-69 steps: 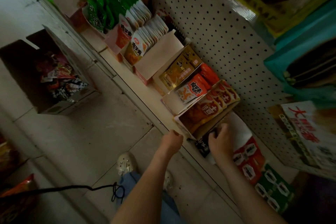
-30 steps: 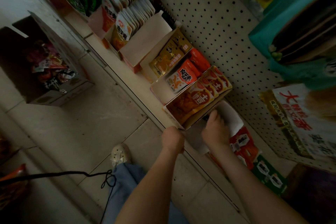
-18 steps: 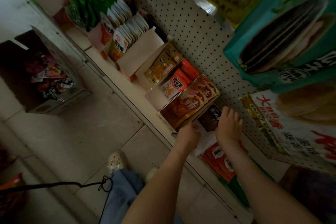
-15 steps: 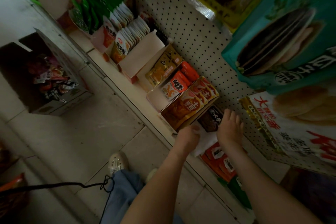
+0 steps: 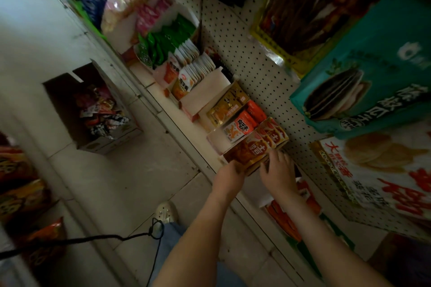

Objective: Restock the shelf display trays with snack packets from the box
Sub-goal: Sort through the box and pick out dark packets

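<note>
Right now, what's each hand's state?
Left hand: grips the brown-packet tray at its front end.
Right hand: open, fingers touching that tray's side.

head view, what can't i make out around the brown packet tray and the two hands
- Near corner of the cardboard tray of brown-orange packets: head view, covered by the gripping left hand.
- Tray's far side: head view, behind the spread right hand.
- Red packets low on the shelf: head view, partly under the right forearm.
- Packets in the open cardboard box on the floor: head view, too small and dim to read.
</note>
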The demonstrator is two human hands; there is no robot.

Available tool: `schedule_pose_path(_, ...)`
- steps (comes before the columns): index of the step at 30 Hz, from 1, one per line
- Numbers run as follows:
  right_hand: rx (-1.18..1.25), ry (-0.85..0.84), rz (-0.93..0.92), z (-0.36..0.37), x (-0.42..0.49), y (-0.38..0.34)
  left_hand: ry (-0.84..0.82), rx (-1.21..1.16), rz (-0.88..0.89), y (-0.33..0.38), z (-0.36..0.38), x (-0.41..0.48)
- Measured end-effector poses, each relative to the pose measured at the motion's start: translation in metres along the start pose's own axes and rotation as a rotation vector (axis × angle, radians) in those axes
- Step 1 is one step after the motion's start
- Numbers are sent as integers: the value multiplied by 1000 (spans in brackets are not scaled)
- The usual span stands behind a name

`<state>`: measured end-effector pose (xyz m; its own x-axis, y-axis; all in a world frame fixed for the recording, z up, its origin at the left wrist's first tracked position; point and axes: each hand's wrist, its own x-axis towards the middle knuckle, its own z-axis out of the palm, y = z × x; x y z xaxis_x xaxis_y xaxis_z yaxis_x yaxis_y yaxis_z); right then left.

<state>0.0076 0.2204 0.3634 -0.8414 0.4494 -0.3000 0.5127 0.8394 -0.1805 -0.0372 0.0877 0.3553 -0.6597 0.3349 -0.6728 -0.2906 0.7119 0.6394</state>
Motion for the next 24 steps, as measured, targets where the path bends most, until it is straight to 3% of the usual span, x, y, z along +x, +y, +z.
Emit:
schedule_pose_path(10, 84, -120, -358, -23, 22, -129, 121, -58, -1, -5, -109, -11)
schedule_pose_path(12, 88, -163, -372, -24, 21, -137, 58, -53, 15, -8, -119, -13)
schedule_pose_path(24, 142, -395, -491, -7, 65, -337, 215, -86, -110, -97, -306, -14)
